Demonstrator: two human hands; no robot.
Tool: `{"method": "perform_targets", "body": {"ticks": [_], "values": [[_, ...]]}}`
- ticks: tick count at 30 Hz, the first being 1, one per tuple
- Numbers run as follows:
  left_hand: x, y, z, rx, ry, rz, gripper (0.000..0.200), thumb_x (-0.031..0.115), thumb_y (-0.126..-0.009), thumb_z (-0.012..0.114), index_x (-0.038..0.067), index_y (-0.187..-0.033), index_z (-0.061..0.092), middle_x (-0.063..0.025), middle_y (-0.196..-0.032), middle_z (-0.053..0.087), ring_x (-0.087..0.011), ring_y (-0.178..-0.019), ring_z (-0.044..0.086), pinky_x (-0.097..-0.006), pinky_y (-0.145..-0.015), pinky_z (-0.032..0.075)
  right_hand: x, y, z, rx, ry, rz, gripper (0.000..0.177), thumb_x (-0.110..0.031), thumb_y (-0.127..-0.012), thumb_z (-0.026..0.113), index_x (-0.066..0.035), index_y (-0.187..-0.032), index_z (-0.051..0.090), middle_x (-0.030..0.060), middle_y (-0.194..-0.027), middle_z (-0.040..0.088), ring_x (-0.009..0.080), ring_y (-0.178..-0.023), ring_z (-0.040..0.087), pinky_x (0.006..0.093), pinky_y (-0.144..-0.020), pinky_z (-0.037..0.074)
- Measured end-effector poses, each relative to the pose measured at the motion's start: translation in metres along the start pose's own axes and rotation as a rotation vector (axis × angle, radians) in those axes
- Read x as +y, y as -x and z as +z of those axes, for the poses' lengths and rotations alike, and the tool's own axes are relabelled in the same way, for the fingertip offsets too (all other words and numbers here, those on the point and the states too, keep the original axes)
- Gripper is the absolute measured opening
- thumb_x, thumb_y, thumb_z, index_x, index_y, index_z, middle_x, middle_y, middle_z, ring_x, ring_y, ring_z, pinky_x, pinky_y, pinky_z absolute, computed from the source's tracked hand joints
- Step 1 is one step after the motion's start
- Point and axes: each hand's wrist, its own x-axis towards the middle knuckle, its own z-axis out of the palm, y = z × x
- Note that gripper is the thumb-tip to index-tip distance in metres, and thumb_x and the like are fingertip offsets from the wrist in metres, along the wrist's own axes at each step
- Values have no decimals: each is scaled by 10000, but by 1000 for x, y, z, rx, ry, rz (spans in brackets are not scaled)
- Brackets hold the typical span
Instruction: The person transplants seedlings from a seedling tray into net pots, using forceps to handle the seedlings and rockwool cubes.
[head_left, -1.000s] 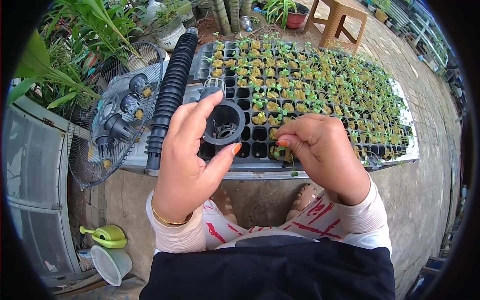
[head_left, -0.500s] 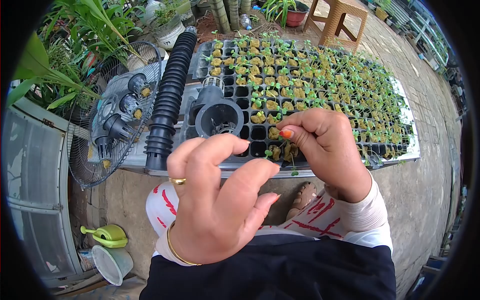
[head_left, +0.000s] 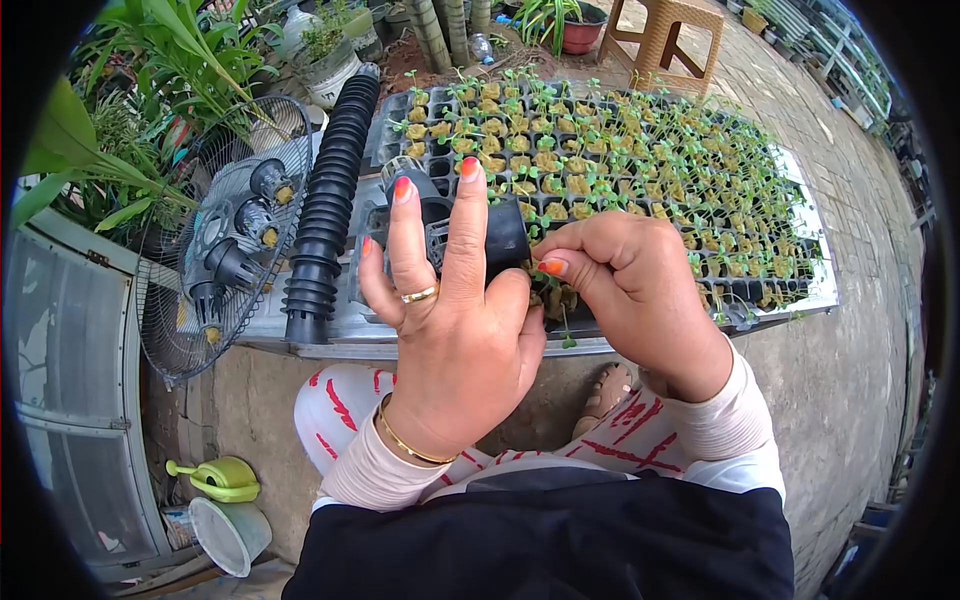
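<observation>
My left hand [head_left: 450, 330] is at a black net cup [head_left: 507, 236] tipped on its side, its wide rim to the right. Thumb and index finger bend together beneath the rim; the other fingers spread over the cup's slotted side, with their grip partly hidden. Just right of the rim, my right hand [head_left: 640, 285] pinches thumb and index finger together; what lies between the tips is too small to tell. Both hands are over the near edge of the black cell tray, whose seedlings [head_left: 600, 170] stand in yellow-brown plugs. Another net cup [head_left: 408, 175] stands behind my left fingers.
Left of the tray lies a long stack of black cups [head_left: 335, 200]. Beyond it a wire basket [head_left: 160, 320] holds several net cups with plugs. A brown stool [head_left: 665, 40] stands behind. A green watering can [head_left: 225, 475] and a pale bucket [head_left: 228, 535] are on the floor.
My left hand has moved up and forward onto the cup, which has gone from upright to tipped rightward. My right hand has shifted slightly left, still pinched.
</observation>
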Motion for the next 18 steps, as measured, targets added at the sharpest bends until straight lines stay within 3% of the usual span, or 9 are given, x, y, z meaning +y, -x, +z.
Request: {"method": "perform_targets", "body": {"ticks": [7,9,13,15,18], "values": [[-1,-3,0,-38,30,-16,167,141,-607,726,63,-744,670,-231,-1449,311,-466,-1346,174,-629,-1001,140,2,1,-1,4,4,-19,54,-39,-775,645,8,-791,668,176,-702,628,330,-640,623,367,-571,486],[0,-2,0,-53,57,-17,151,128,-612,718,48,-724,658,-227,-1450,310,-464,-1348,173,-630,-1003,134,-2,2,-4,-48,27,24,70,-39,-803,656,8,-849,677,134,-759,661,245,-693,639,316,-630,490],[0,-2,3,-67,66,-15,134,110,-621,709,34,-706,639,-229,-1448,313,-465,-1349,173,-630,-1006,131,-3,1,-3,-53,17,31,71,-40,-802,657,10,-849,676,131,-755,658,242,-690,637,315,-626,489],[-1,-2,5,-65,78,-21,114,93,-633,699,29,-692,624,-230,-1445,315,-463,-1348,177,-630,-1006,133,-2,1,-1,-7,-4,-12,52,-32,-774,642,10,-792,666,173,-700,627,333,-643,621,365,-568,485],[-1,-2,6,-63,91,-21,98,84,-642,692,35,-690,621,-231,-1440,323,-460,-1347,181,-628,-1008,136,-2,1,0,-3,-12,-6,51,-29,-773,641,10,-795,667,176,-702,627,332,-644,622,365,-567,484]]}}
